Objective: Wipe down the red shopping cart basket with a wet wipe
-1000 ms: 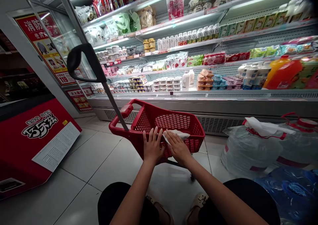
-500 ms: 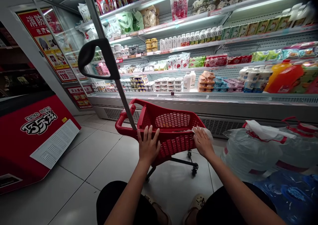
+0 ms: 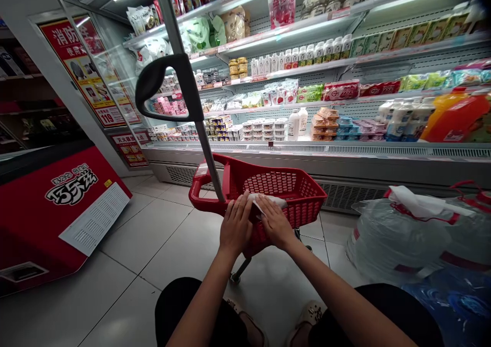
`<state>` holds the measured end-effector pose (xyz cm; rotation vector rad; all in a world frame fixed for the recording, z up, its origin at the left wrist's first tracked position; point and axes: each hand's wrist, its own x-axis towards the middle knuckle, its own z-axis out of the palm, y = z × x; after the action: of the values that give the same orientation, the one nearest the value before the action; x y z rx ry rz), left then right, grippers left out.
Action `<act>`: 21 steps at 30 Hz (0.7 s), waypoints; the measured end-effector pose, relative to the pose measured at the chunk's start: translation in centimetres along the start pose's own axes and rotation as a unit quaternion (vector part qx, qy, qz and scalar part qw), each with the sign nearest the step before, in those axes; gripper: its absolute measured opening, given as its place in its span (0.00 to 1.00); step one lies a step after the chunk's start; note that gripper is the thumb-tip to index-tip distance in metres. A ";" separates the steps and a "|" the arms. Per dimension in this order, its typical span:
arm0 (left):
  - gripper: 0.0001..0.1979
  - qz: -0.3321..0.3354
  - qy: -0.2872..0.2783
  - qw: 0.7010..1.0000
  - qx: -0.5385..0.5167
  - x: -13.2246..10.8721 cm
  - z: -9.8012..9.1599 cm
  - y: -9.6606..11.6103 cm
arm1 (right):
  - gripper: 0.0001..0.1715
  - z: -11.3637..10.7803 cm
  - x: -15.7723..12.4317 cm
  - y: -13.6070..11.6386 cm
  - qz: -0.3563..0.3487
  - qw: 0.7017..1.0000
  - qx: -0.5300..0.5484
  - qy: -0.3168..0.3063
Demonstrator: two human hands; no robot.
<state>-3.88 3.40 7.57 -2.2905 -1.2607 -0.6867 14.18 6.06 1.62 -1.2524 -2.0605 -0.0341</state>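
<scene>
A red plastic shopping cart (image 3: 305, 210) with a perforated basket stands in front of me. On its near rim lies my left hand (image 3: 237, 229), fingers stretched out and nothing seen in them. Right beside it, my right hand (image 3: 275, 224) presses a white cloth (image 3: 276, 201) onto the same rim. The cloth shows past the fingers on the basket side; the rest is hidden under the hand. Left of my hands is the cart's red push handle (image 3: 199, 192), with a grey pole rising past it to a black loop grip (image 3: 194, 89).
A refrigerated display (image 3: 245, 155) of dairy goods and drinks runs behind the cart. Bagged large water bottles (image 3: 395, 234) and a blue water jug (image 3: 456, 303) stand on the floor at right. A red freezer (image 3: 42, 234) stands at left. My legs flank the near floor.
My right hand has slid left along the rim with the white cloth, from the far right end to beside my left hand. The view has shifted slightly; my left hand stays on the rim.
</scene>
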 end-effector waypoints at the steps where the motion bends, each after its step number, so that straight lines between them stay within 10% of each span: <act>1: 0.37 0.004 0.011 1.000 -0.001 -0.3 -0.4 -0.7 | 0.36 -0.5 -0.4 1.0 0.013 1.000 -0.015 -0.008; 9: 0.39 -0.067 0.091 0.993 0.033 -2.1 -1.6 -4.1 | 0.35 -0.4 -0.5 3.5 0.127 0.992 -0.001 -0.009; 15: 0.42 -0.038 0.038 0.998 0.022 -1.5 -0.1 -2.2 | 0.35 0.4 2.1 -1.5 0.067 0.994 0.082 -0.028; 21: 0.41 -0.006 0.119 0.990 -0.076 -1.4 0.1 -2.2 | 0.35 0.1 5.7 -7.8 -0.010 0.980 0.183 -0.077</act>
<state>-6.43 3.64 6.96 -2.2391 -1.1452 -1.0593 6.46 6.30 7.43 -1.0319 -2.0886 0.4259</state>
